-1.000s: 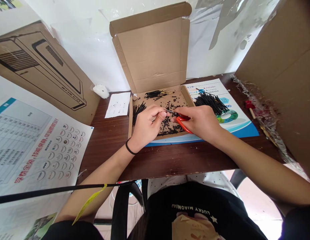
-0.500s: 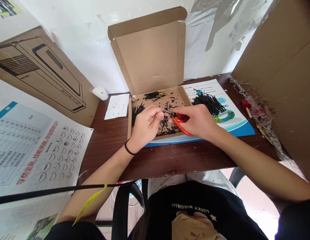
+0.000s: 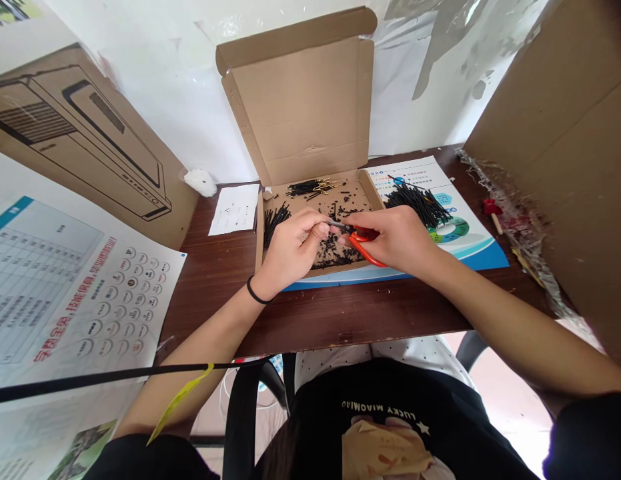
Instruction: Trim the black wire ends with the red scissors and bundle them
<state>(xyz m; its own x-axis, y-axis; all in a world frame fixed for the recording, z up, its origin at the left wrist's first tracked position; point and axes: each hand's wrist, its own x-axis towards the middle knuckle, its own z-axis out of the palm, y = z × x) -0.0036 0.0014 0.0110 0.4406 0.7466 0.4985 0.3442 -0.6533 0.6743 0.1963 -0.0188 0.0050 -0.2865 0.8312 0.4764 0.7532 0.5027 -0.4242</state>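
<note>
Red-handled scissors (image 3: 369, 250) sit in my right hand (image 3: 397, 240), their dark blades pointing left toward the other hand. My left hand (image 3: 295, 245) is pinched closed at the blade tips; whatever thin piece it holds is too small and covered to make out. Both hands hover over the front of an open cardboard box (image 3: 259, 233). Inside lie a bundle of black sticks with gold ends (image 3: 310, 187), more black sticks (image 3: 276, 219) along the left wall, and many short black scraps (image 3: 335, 250).
Right of the box, a pile of black sticks (image 3: 420, 203) rests on a printed sheet (image 3: 473, 247). A small paper (image 3: 235, 210) and a white lump (image 3: 200, 182) lie to the left. Cardboard walls (image 3: 555, 133) flank the brown table (image 3: 310, 320). A black strap (image 3: 105, 380) crosses the lower left.
The scissor handles look slightly closer together than before. Both hands stay in nearly the same place, and the view has shifted a little.
</note>
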